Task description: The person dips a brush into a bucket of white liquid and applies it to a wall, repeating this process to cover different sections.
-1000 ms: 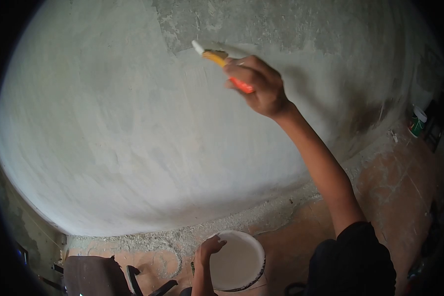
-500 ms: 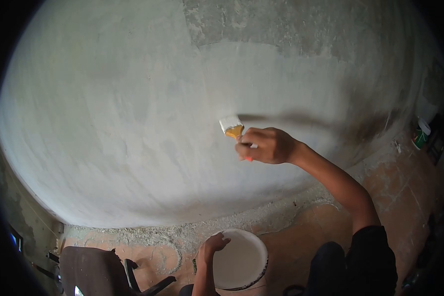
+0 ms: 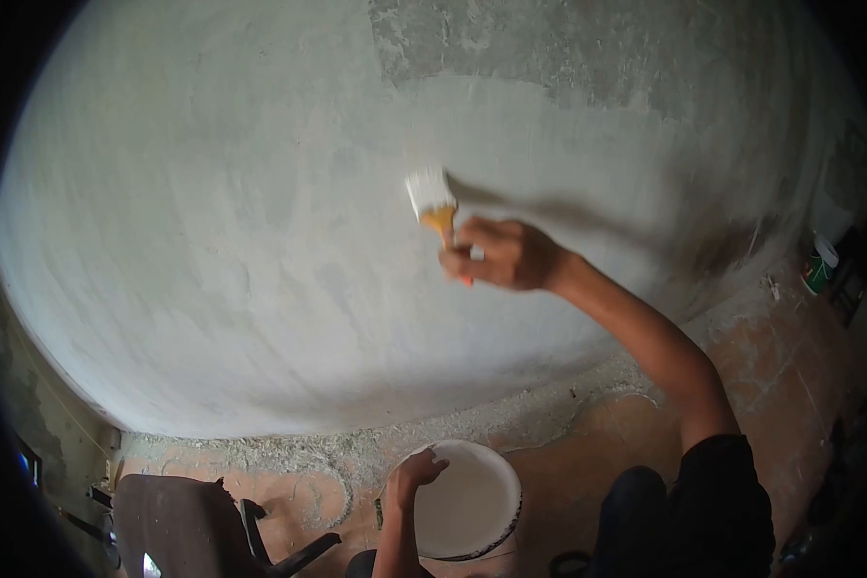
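Observation:
My right hand (image 3: 511, 254) is closed round the handle of a paintbrush (image 3: 437, 214), which has a yellow ferrule part and white-coated bristles. The bristles are at the grey wall (image 3: 289, 241), pointing up and slightly left. Below, my left hand (image 3: 418, 471) grips the rim of a round basin (image 3: 472, 506) by its left side, the thumb lying over the inner edge. Pale, whitish liquid fills the basin's inside. The fingers of my left hand outside the rim are hidden.
A dark brown chair (image 3: 178, 525) with black armrests stands at the lower left. Flaky debris (image 3: 308, 453) lies along the wall's foot on the tiled floor (image 3: 588, 482). At the far right sits a green and white bucket (image 3: 820, 265). A rougher dark patch (image 3: 530, 43) marks the upper wall.
My right hand has moved the paintbrush up and a little left along the wall, and the bristles now point more upward. My left hand stays on the basin rim.

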Demonstrator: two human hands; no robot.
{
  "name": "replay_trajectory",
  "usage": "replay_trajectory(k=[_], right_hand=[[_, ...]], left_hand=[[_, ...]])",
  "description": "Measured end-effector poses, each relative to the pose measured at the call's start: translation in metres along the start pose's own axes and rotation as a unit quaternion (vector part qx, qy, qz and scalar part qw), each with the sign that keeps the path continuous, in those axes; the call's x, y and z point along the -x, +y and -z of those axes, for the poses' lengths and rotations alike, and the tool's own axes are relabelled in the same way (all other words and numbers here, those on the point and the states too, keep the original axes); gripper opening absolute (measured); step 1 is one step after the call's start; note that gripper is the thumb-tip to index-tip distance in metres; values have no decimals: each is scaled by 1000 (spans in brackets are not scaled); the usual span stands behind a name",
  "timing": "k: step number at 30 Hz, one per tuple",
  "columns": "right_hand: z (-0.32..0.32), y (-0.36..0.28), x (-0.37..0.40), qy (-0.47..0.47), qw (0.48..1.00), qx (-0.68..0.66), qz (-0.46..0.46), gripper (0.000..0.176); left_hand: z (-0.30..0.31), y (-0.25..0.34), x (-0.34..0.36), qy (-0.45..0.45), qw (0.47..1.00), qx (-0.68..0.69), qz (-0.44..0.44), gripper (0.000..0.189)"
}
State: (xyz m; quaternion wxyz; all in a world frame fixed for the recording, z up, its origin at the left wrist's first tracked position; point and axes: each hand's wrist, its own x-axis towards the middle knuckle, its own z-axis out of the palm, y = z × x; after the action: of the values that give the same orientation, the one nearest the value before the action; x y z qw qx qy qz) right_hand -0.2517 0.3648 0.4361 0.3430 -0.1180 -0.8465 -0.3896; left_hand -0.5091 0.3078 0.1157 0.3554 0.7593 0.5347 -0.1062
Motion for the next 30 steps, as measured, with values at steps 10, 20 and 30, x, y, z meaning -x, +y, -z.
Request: replay_trajectory(k=[10,20,30], right_hand=[[73,45,1,105,989,70,-80,32],[48,4,36,-64,991,-29,-113,21],[110,65,38,58,979,137,-141,27]], left_hand=[[-6,-3,-9,16,1000,-5,-17,63],[-5,-2,-7,11,1000,-12,-20,64],[-7,5,-6,11,999,-20,-35,63]])
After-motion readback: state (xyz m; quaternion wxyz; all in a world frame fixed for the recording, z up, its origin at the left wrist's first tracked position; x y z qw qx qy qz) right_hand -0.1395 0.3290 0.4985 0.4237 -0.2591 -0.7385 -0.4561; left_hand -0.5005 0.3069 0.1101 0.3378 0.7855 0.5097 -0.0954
